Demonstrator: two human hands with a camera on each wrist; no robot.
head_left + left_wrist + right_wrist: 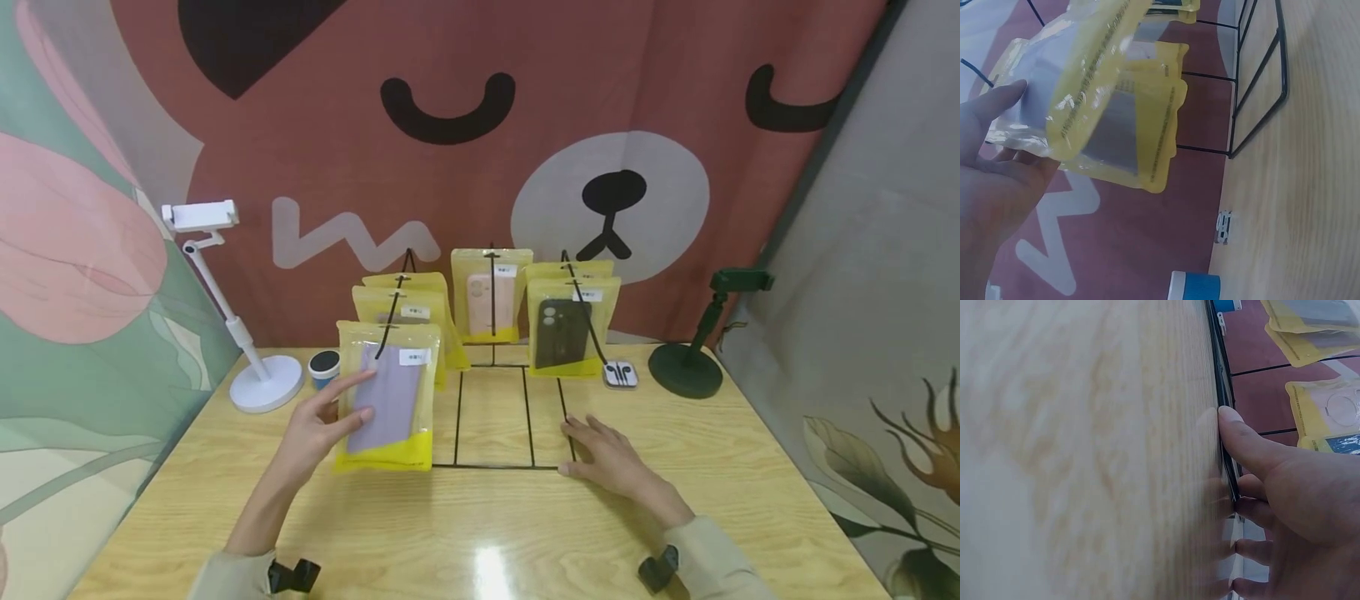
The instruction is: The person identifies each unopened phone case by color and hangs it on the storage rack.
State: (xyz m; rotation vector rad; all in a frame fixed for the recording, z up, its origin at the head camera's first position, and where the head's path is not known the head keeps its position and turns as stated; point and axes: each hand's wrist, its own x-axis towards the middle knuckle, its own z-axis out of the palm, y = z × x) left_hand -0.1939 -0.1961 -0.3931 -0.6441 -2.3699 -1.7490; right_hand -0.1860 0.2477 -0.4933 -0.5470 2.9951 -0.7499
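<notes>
A yellow pouch with a purple phone case point(386, 400) hangs at the front of the left hook of a black wire rack point(495, 466). My left hand point(326, 421) pinches the pouch's left edge, fingers across its front. In the left wrist view the pouch point(1110, 119) lies against my thumb point(1000, 103) and palm. My right hand point(611, 462) rests flat on the table at the rack's front right corner. Its fingertips point(1232, 422) touch the rack's base wire point(1222, 387).
More yellow pouches hang on the rack: two behind the purple one point(401, 310), a pink case point(491, 302), a dark case point(564, 333). A white phone stand point(258, 379) and blue round holder point(325, 367) stand left; an earphone box point(621, 373) and dark green stand point(686, 367) right.
</notes>
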